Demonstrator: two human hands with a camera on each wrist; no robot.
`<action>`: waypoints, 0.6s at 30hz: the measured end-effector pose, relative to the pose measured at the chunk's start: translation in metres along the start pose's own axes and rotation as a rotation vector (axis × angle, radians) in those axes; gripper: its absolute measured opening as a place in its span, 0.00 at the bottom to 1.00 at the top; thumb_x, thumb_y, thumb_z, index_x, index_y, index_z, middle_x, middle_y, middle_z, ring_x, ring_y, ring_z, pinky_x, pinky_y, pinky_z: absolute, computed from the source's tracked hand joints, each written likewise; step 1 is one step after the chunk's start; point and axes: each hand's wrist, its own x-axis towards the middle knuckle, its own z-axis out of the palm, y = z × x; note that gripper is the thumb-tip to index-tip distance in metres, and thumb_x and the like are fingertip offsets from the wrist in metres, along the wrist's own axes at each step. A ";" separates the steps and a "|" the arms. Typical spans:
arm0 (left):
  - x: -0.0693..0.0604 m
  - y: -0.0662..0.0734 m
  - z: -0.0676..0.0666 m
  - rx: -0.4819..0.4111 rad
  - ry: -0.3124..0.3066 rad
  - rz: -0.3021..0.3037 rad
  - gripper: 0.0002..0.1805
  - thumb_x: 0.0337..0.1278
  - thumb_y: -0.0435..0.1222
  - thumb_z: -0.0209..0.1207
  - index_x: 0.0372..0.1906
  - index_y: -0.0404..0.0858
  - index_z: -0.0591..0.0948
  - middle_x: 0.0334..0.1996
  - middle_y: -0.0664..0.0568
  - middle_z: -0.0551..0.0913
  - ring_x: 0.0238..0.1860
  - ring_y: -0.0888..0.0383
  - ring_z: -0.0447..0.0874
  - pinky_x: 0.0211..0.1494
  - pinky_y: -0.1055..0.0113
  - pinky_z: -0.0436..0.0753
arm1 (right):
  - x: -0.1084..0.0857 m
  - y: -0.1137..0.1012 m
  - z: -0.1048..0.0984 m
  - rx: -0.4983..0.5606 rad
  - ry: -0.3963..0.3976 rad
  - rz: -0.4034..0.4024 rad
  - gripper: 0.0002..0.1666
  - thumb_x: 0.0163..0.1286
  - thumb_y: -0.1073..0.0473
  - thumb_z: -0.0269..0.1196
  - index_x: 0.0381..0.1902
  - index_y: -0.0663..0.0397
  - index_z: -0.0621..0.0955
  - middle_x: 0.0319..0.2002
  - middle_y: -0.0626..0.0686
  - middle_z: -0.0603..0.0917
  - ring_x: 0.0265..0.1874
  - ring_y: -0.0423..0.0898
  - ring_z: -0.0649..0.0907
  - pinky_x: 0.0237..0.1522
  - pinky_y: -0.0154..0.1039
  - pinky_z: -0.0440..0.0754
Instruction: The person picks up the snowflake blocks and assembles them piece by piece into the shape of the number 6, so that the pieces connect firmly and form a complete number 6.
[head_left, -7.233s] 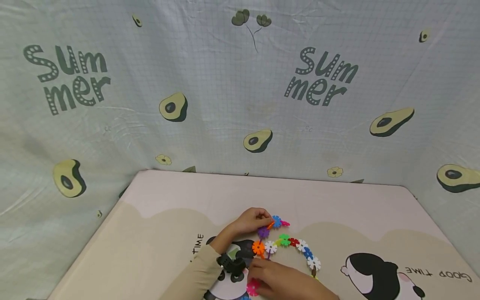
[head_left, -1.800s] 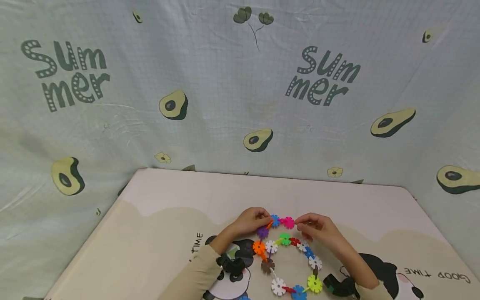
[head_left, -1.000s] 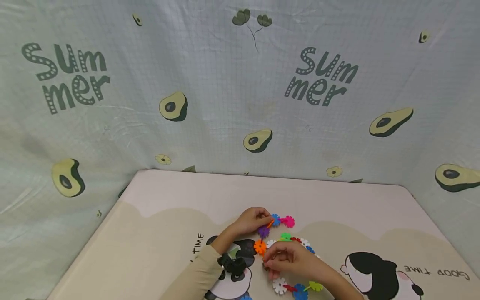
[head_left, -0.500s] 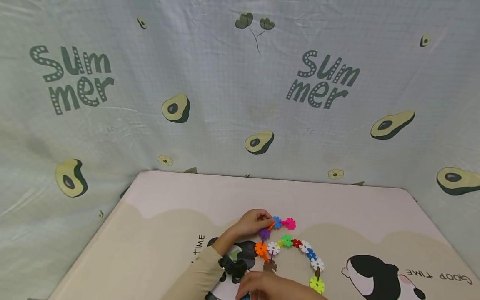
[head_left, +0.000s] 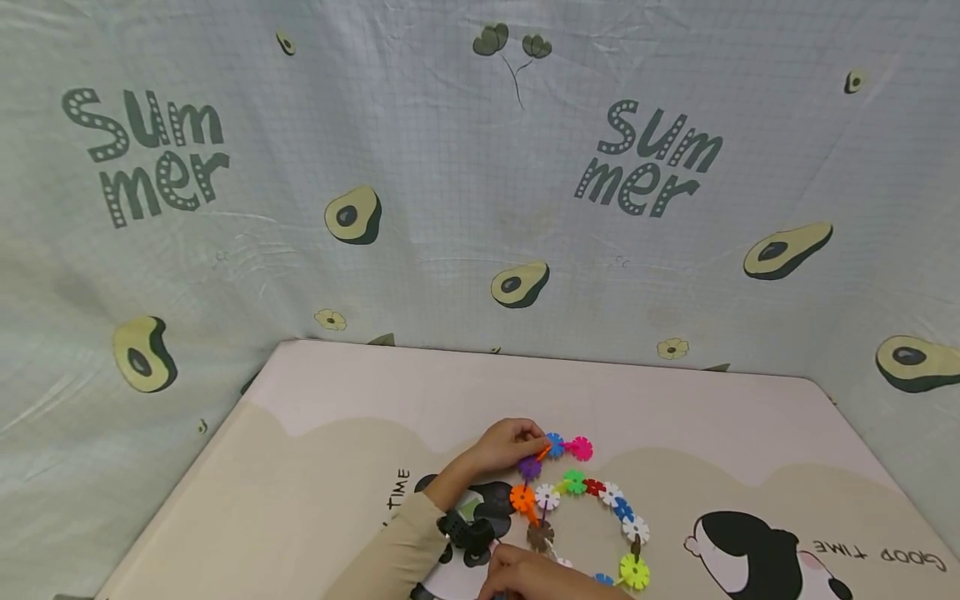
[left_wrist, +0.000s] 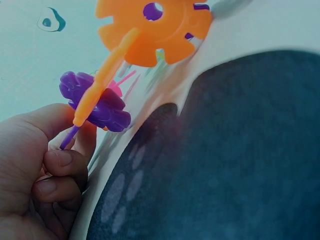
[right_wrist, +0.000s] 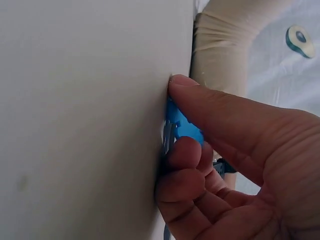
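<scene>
My left hand (head_left: 506, 444) pinches a chain of interlocking plastic snowflake discs near its far end. Around the fingertips are a purple disc (head_left: 529, 467), a blue disc (head_left: 555, 445) and, at the tip, a pink disc (head_left: 581, 448). Close up in the left wrist view, an orange disc (left_wrist: 150, 30) and a purple disc (left_wrist: 100, 102) sit by the curled fingers. My right hand (head_left: 528, 575) is low at the near side of the table. In the right wrist view its thumb and fingers pinch a loose blue disc (right_wrist: 187, 131) against the tabletop.
A ring of joined discs, with a white disc (head_left: 636, 530) and a yellow disc (head_left: 634, 572) on its right side, lies beside the chain; my right hand partly covers its near part. The printed table mat (head_left: 337, 392) meets a hanging avocado-print cloth (head_left: 435, 167) behind.
A pink disc has been added to the chain's far end. My right hand then left it and came down to the near side, onto the blue disc. The left hand stays put.
</scene>
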 end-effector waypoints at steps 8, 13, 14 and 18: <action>-0.001 0.002 -0.002 -0.018 0.030 0.039 0.10 0.64 0.37 0.58 0.41 0.33 0.80 0.30 0.51 0.81 0.30 0.66 0.73 0.39 0.72 0.73 | -0.013 -0.005 -0.015 0.233 0.022 0.043 0.07 0.70 0.66 0.60 0.42 0.63 0.81 0.37 0.51 0.80 0.33 0.25 0.72 0.36 0.25 0.77; -0.001 0.002 -0.002 -0.063 0.022 0.017 0.11 0.61 0.36 0.59 0.42 0.32 0.79 0.33 0.49 0.83 0.30 0.67 0.75 0.39 0.74 0.74 | -0.025 -0.010 -0.031 0.261 0.163 0.023 0.04 0.69 0.63 0.62 0.40 0.56 0.83 0.36 0.44 0.81 0.33 0.28 0.76 0.37 0.30 0.80; -0.001 0.002 -0.002 -0.071 0.020 0.011 0.11 0.61 0.36 0.59 0.42 0.32 0.79 0.32 0.50 0.83 0.30 0.67 0.75 0.38 0.74 0.74 | -0.028 -0.010 -0.035 0.244 0.197 0.012 0.04 0.69 0.63 0.62 0.40 0.54 0.83 0.36 0.43 0.81 0.33 0.29 0.77 0.36 0.30 0.81; 0.000 0.001 -0.002 -0.096 0.001 -0.001 0.11 0.60 0.35 0.60 0.42 0.31 0.79 0.32 0.50 0.83 0.29 0.67 0.75 0.37 0.75 0.73 | -0.036 -0.004 -0.047 0.169 0.315 -0.062 0.04 0.68 0.63 0.63 0.40 0.53 0.82 0.37 0.49 0.83 0.34 0.32 0.78 0.34 0.33 0.82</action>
